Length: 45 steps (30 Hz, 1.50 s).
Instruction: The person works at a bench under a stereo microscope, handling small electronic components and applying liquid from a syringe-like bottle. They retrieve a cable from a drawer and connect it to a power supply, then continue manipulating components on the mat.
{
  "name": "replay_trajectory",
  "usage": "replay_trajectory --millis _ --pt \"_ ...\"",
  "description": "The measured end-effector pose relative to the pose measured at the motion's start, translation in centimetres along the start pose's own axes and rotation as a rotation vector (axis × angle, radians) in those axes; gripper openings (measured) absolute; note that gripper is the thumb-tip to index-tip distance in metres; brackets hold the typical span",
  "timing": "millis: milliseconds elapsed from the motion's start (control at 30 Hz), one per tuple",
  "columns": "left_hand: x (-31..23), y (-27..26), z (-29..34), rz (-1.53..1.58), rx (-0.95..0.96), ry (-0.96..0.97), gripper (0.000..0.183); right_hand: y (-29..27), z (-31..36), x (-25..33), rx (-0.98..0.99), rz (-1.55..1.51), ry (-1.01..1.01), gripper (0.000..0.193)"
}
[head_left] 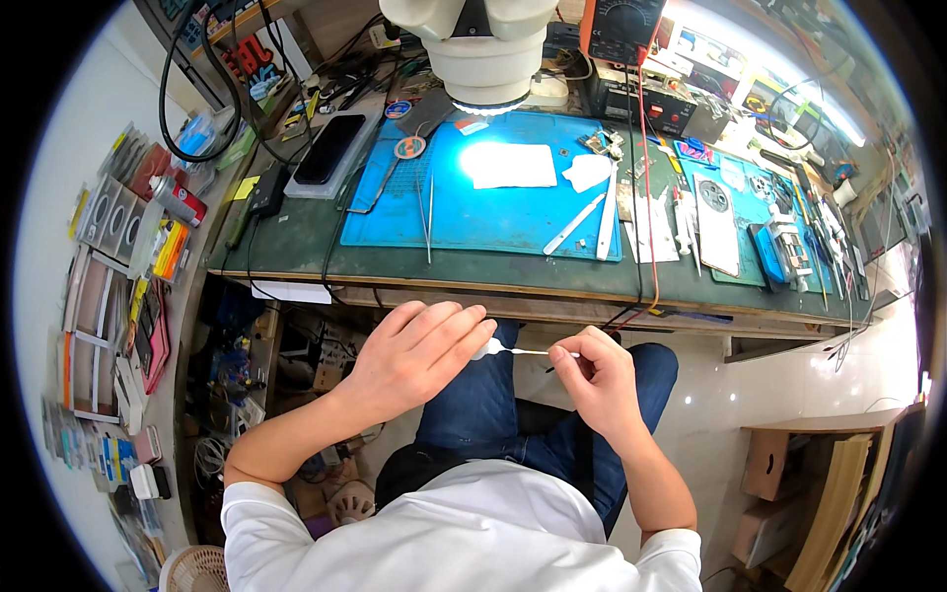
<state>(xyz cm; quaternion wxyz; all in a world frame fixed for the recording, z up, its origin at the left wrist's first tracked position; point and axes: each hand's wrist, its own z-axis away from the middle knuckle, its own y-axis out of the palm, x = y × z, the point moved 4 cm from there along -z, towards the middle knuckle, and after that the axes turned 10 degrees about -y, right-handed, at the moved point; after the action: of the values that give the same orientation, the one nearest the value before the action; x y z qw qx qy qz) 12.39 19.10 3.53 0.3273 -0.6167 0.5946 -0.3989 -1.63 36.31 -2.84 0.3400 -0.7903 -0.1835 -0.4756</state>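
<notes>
My left hand point(414, 355) sits just below the front edge of the worktop point(296, 242), fingers curled loosely over the white tip of a cotton swab point(513, 350), touching it at that end. My right hand point(597, 380) pinches the thin stick of the same swab between thumb and fingertips, so the swab runs level between both hands, above my lap and blue jeans point(483, 395). Up on the worktop I see a blue mat point(513, 222) lit brightly by the ring light of a microscope point(483, 49). A white sheet point(513, 166) lies in the bright patch on the mat, with tweezers point(426, 212) to its left and two white sticks point(592, 217) to its right. A dark phone point(330, 148) lies on a tray at the mat's left, well apart from my hands.
</notes>
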Motion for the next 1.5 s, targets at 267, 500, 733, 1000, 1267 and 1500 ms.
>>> replay_trajectory --millis 267,500,733,1000,1267,1500 --pt "0.1 0.2 0.1 0.012 0.0 0.009 0.039 0.1 -0.1 0.1 0.014 0.032 0.007 0.012" --pt "0.3 0.7 0.1 0.062 0.021 -0.02 0.039 -0.2 -0.2 0.1 -0.006 0.031 -0.012 0.011" --pt "4.5 0.9 3.5 0.866 -0.09 -0.54 0.052 -1.9 -0.8 -0.5 -0.18 -0.585 0.238 0.014" --pt "21.2 -0.4 10.6 0.545 -0.508 -1.106 0.043 -4.3 -8.5 -0.6 -0.176 -0.592 0.211 0.014" --pt "26.5 1.2 11.0 0.346 -0.506 -1.209 0.046 -2.4 -18.1 -0.2 0.073 0.038 -0.013 0.004" --pt "25.1 0.7 9.6 0.094 -0.539 -1.187 0.076 -0.6 -22.5 -0.1 0.128 0.5 -0.373 0.005"
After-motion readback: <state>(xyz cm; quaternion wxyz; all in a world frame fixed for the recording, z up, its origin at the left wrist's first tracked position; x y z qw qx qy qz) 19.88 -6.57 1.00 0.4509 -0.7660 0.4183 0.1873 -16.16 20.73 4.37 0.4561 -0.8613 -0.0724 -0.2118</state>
